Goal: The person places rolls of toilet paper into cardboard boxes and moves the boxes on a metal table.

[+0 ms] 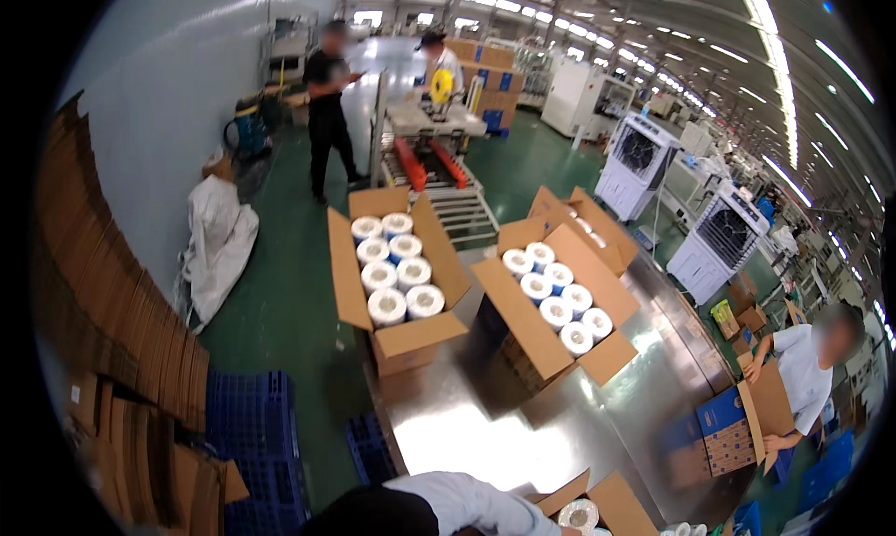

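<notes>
Neither of my hands shows in the head view. At the lower edge, a light sleeve (pixel 467 501) beside a dark rounded shape (pixel 378 513), seemingly another person leaning in close, reaches toward an open carton (pixel 623 505). The hand at the sleeve's end is almost wholly cut off. White-wrapped rolls (pixel 578 515) sit in that carton. Farther off, two open cartons, one on the left (pixel 350 279) and one on the right (pixel 511 321), each hold several white rolls with blue sides, standing in two rows.
A shiny metal table (pixel 467 433) carries the cartons. A roller conveyor (pixel 467 214) lies beyond. At right, a person (pixel 805 373) handles a blue-and-brown carton (pixel 733 433). Two people stand at the back. Flattened cardboard (pixel 121 275) and blue pallets (pixel 250 424) line the left; two air coolers (pixel 719 242) stand right.
</notes>
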